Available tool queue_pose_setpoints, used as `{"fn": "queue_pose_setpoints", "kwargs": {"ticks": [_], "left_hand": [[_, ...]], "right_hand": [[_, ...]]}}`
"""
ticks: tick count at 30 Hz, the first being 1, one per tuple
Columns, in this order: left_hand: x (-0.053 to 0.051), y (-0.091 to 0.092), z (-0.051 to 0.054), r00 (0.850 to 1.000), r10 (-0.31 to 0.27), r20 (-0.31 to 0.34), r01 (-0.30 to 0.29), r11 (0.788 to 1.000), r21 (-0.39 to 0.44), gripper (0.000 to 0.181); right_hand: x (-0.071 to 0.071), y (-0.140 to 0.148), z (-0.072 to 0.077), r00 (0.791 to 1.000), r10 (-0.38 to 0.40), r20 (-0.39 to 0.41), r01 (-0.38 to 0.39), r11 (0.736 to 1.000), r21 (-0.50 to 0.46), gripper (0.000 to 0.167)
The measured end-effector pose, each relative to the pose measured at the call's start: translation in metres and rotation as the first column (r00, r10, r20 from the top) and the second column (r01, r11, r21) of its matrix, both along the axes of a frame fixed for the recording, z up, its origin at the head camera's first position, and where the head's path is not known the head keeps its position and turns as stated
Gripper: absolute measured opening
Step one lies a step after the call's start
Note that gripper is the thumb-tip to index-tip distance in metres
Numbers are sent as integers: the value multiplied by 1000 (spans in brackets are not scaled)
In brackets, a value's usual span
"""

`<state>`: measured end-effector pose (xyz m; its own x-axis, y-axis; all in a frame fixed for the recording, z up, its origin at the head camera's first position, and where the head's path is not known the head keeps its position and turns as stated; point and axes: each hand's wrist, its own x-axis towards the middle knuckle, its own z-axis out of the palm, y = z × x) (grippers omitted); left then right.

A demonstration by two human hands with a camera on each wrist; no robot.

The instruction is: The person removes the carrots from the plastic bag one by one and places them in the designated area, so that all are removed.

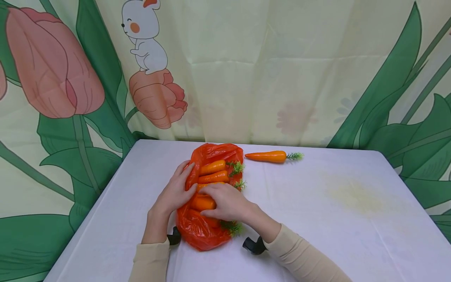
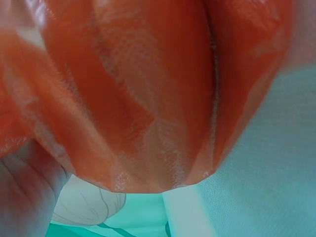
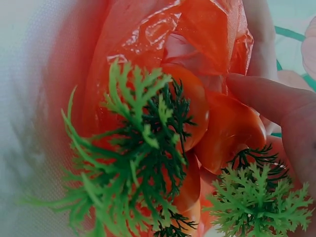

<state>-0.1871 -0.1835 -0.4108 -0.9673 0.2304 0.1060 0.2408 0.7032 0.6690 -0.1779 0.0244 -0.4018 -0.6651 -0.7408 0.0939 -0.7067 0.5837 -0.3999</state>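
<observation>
A red plastic bag (image 1: 206, 233) lies with its mouth spread, and several orange carrots (image 1: 213, 167) with green leafy tops rest inside, side by side. At the bag's left side, my left hand (image 1: 174, 192) holds the plastic rim. My right hand (image 1: 229, 201) reaches over the bag from the right, its thumb and fingers around a carrot (image 1: 203, 203). In the right wrist view, carrot leaves (image 3: 261, 197) hang near that hand's thumb (image 3: 266, 96). Red plastic (image 2: 148, 98) fills most of the left wrist view and hides the carrots there.
One loose carrot (image 1: 269, 156) lies outside the bag near the table's back edge, its leaves pointing right. A white cloth covers the table (image 1: 317, 219). Behind it hangs a printed curtain (image 1: 253, 78) with a rabbit and tulips.
</observation>
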Motion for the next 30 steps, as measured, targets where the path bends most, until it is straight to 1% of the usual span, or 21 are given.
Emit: {"fn": "queue_pose_setpoints", "kwargs": {"ticks": [7, 20, 26, 30], "left_hand": [[0, 0, 1, 1000, 5, 14, -5, 1000, 3, 71], [0, -1, 1, 1000, 3, 10, -3, 1000, 8, 71], [0, 0, 1, 1000, 6, 15, -6, 1000, 14, 71], [0, 0, 1, 1000, 5, 16, -5, 1000, 17, 71]], "right_hand": [[0, -2, -2, 1000, 9, -7, -9, 1000, 17, 47], [1, -3, 2, 1000, -10, 4, 9, 999, 53, 45], [0, 1, 6, 999, -22, 30, 21, 999, 46, 42], [-1, 8, 10, 999, -17, 39, 16, 1000, 19, 41]]}}
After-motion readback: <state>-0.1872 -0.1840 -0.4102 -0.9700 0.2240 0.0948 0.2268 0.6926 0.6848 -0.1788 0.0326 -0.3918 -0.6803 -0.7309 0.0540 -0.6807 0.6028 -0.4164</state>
